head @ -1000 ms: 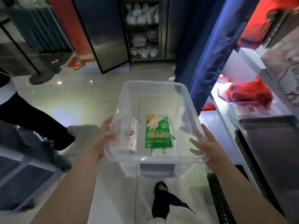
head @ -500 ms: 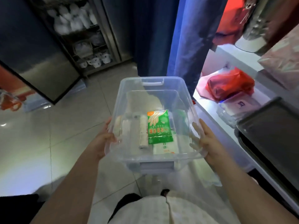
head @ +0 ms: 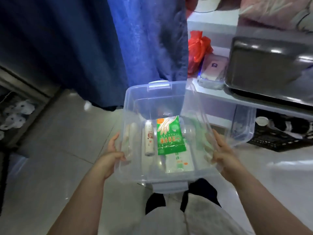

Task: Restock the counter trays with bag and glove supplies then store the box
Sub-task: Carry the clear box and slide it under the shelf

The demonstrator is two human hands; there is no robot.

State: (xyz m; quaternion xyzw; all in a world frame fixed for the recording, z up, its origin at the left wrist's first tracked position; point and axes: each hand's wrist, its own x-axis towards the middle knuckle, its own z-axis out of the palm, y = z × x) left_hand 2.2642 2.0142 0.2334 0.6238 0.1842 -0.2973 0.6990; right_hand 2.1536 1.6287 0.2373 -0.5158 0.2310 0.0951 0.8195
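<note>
Box [head: 169, 102] of clear plastic, without a lid, is held in the air at the middle of the frame, above the tiled floor [head: 59, 150] and just left of the white tabletop [head: 211, 97]. The left hand [head: 110, 158] grips its left wall: the fingers lie close together along the outside and the thumb hooks over the rim. The right hand [head: 223, 155] grips the right wall in the same way, its fingers pressed flat to the outside and its thumb showing through the plastic on the inner side.

On the bottom of the box lie a green glove packet [head: 170, 134], a white roll of bags [head: 149, 139] just to its left, and a pale packet [head: 179, 161] partly under the green one's near end. A faint second roll shape farther left may be a reflection; I cannot tell.

At the upper right a dark tray [head: 267, 65] rests on the tabletop, with a small clear container [head: 213, 72] and a red bag [head: 198, 46] to its left. A blue curtain [head: 144, 39] hangs at the top centre. A black mat [head: 279, 139] lies on the floor under the tabletop at the right.
</note>
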